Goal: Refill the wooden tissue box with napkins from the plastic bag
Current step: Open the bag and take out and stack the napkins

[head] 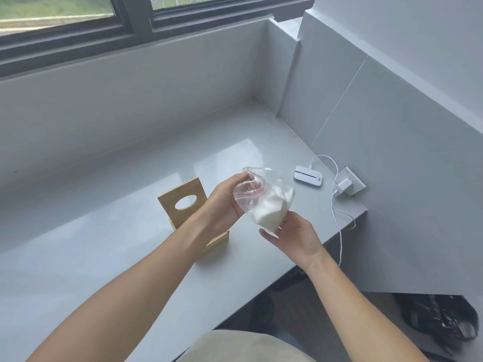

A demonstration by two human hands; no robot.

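Both your hands hold the plastic bag (264, 202) above the bench (78, 257), its long axis tilted, mouth up-left, napkins (269, 214) bunched low. Your left hand (224, 202) pinches the open mouth, grip closed on it; your right hand (295, 236) cups the bottom, palm up. Behind your left wrist, the wooden tissue box (188, 205) stands with its lid upright.
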